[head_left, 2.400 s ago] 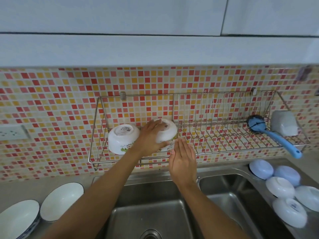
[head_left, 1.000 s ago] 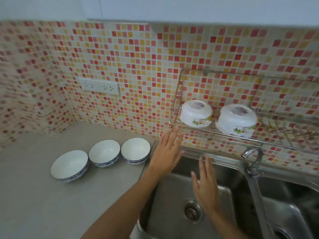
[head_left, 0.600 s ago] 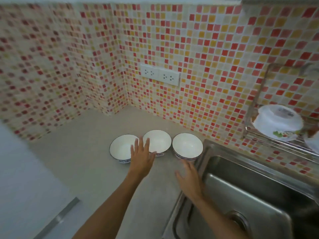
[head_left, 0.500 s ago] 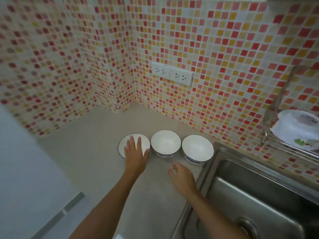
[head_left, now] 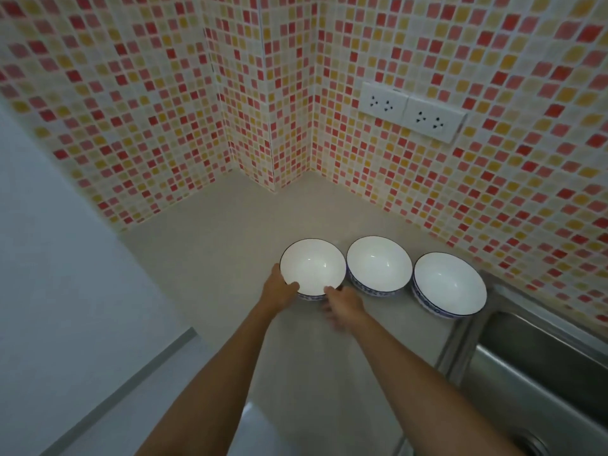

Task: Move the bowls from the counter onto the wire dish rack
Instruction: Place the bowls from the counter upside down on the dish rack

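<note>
Three white bowls with blue-patterned rims stand in a row on the beige counter [head_left: 230,245]. My left hand [head_left: 279,291] grips the near left rim of the left bowl [head_left: 312,266], thumb over its edge. My right hand [head_left: 343,306] is at that bowl's near right side, fingers touching its rim and slightly blurred. The middle bowl [head_left: 378,264] and the right bowl [head_left: 449,283] stand untouched. The wire dish rack is out of view.
A steel sink [head_left: 543,363] begins right of the bowls. Mosaic-tiled walls meet in a corner behind the counter, with a white double socket [head_left: 411,115] on the right wall. A pale wall or panel lies to the left.
The view has swung left from the rack to the counter corner. Both hands have dropped from the rack to the left bowl, and my left hand has closed on its rim.
</note>
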